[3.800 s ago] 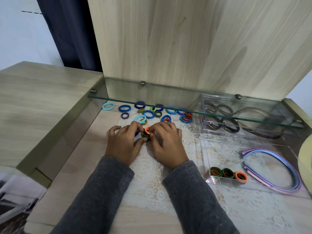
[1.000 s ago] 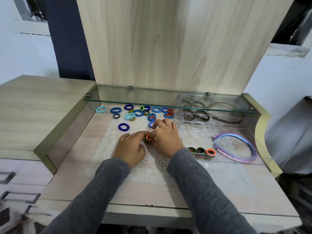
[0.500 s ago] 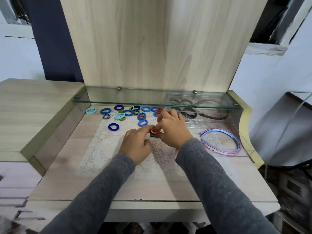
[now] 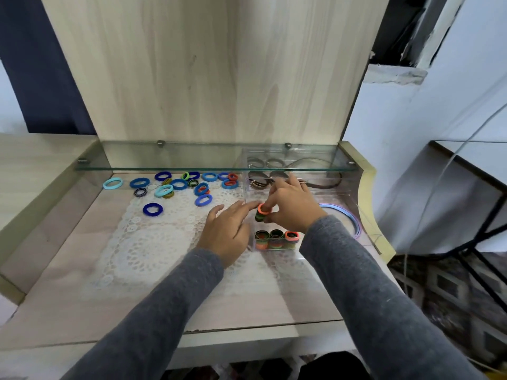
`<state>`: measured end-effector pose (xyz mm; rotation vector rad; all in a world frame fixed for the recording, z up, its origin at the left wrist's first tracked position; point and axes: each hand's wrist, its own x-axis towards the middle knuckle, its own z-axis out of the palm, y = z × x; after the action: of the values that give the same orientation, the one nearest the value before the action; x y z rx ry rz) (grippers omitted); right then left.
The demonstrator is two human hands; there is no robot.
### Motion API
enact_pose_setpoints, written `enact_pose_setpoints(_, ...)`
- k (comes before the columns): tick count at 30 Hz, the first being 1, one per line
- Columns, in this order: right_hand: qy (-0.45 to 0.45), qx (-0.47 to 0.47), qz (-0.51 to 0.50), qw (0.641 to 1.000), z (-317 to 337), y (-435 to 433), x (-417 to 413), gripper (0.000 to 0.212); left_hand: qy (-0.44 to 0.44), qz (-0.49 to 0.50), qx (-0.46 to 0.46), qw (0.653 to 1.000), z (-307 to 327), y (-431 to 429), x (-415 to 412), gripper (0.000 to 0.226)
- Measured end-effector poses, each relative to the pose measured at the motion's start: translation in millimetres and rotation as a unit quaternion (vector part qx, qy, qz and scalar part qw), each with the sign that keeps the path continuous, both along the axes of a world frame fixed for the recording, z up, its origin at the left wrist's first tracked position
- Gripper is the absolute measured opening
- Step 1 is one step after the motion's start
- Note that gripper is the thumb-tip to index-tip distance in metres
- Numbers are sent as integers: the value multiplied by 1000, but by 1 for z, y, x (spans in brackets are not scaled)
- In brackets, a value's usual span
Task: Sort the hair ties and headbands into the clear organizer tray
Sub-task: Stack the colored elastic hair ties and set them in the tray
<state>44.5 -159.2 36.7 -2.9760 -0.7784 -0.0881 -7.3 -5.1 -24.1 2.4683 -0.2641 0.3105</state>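
My right hand [image 4: 292, 208] pinches a small stack of hair ties [image 4: 261, 213], orange on top and dark green below, above the left front compartment of the clear organizer tray [image 4: 274, 247]. My left hand [image 4: 227, 229] hovers just left of the stack with relaxed fingers, its fingertips near the ties. Three stacks of hair ties [image 4: 275, 238] stand in that compartment. A pastel headband [image 4: 347, 216] lies in the right compartment. Brown headbands [image 4: 321, 185] lie at the tray's back, partly hidden by the glass shelf. Several blue hair ties [image 4: 178, 185] are scattered on the lace mat.
A glass shelf [image 4: 164, 168] runs across the back, low over the loose ties and the tray's rear. A white lace mat [image 4: 153, 242] covers the wooden desktop. A raised wooden side panel [image 4: 35, 215] borders the left; the desk edge curves at right.
Both hands moved right from the mat's middle to the tray with the tie stack. The left hand let go of the stack and opened. The camera view shifted right.
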Motion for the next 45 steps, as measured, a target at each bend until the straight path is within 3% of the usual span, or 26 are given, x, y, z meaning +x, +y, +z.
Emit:
enact_pose_setpoints(4,27,3,-14,1000,-4,-3,8,26,-28,8,99,995,-17,8,2,68)
enact_pose_setpoints(11,65,-33,-12,997,-6,2,17,29,-2,-1,139,990,-24,6,5,69)
enact_pose_setpoints(25,132,-108,-23,985,7,14,6,37,7,-8,130,991,-30,8,8,68)
enact_pose_setpoints(36,159,-104,-12,982,6,22,-1,36,-13,-4,105,994,-27,6,5,68)
enact_pose_setpoints(45,182,-112,-21,977,9,24,-3,29,-121,-29,87,988,-31,11,2,42)
